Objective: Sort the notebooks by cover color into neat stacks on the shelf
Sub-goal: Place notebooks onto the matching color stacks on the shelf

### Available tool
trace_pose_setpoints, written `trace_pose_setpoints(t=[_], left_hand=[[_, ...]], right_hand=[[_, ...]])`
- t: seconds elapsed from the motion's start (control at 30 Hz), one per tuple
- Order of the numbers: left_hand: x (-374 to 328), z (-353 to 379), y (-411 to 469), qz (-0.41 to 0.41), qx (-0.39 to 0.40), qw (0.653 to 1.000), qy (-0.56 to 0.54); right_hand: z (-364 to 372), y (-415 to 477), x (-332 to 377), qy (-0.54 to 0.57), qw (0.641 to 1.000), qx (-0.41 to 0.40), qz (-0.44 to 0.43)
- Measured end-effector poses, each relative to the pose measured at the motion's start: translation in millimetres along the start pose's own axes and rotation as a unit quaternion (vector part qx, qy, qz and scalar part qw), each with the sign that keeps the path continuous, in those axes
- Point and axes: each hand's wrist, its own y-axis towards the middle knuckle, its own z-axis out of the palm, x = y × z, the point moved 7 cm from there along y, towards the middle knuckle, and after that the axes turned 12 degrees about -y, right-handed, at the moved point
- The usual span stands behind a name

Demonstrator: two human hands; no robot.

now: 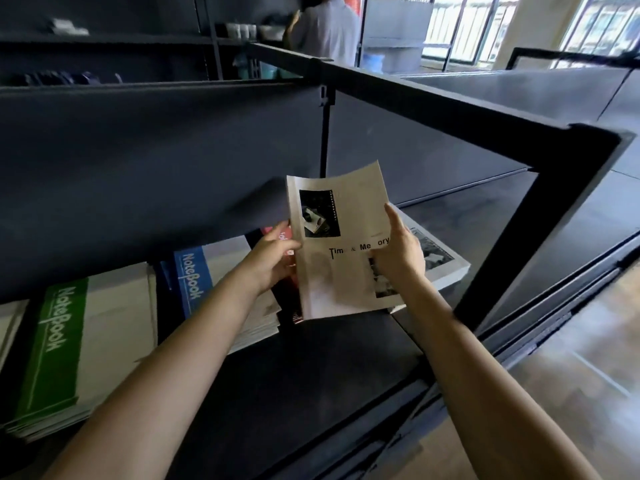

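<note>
Over the lower shelf board [311, 368]: black and matt, its bare front lies below the held notebook; a dark upper panel [156, 161] overhangs the back and cuts off the tops of the stacks.
Green stack [62, 348]: well left of the held notebook; white covers with a green band reading "NoteBook". Its far end is lost under the panel.
Blue stack [192, 275]: just left of the held notebook; same design with a blue band. The left forearm covers its near right part.
Grey stack [440, 261]: just right of and behind the held notebook; grey covers with a black-and-white photo, largely hidden by the right hand.
Held notebook [349, 209]: lifted off the board and tilted. It has a pale grey cover with a dark photo at top left. The title "Time & Memory" has some letters covered, and a second photo at lower right is half covered.
Red notebook [285, 235]: behind the held notebook's left edge; only a strip of red cover with white letters shows.
Left hand [270, 261]: grips the held notebook's left edge, thumb in front, fingers behind.
Right hand [401, 251]: grips its right edge, thumb lying on the cover.
Person [325, 29]: far behind the held notebook, blurred, in a pale shirt.
</note>
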Motion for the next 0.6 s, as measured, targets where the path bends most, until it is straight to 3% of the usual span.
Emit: trace_pose_setpoints(t=[0.17, 0.27, 0.33, 0.4, 0.47, 0.53, 0.6], left_hand=[[18, -4, 8, -0.088, 0.006, 0.996, 0.023], [4, -1, 4, -0.048, -0.014, 0.999, 0.015], [-10, -11, 9, 0.027, -0.049, 0.995, 0.085], [-19, -13, 8, 0.08, -0.035, 0.964, 0.251], [-15, -13, 5, 0.102, 0.004, 0.911, 0.4], [-7, -17, 1, 0.124, 0.024, 0.868, 0.479], [0, -23, -1, 0.152, 0.031, 0.852, 0.501]], right_hand=[[25, 4, -18, -0.065, 0.996, 0.052, 0.021], [30, 6, -25, -0.09, 0.993, 0.073, 0.037], [25, 1, -20, -0.128, 0.99, 0.044, 0.027], [23, -7, -8, -0.122, 0.992, 0.012, -0.008], [30, -20, 14, -0.051, 0.994, 0.028, -0.09], [40, -41, 38, 0.044, 0.98, 0.086, -0.172], [54, -60, 53, 0.031, 0.966, 0.135, -0.22]])
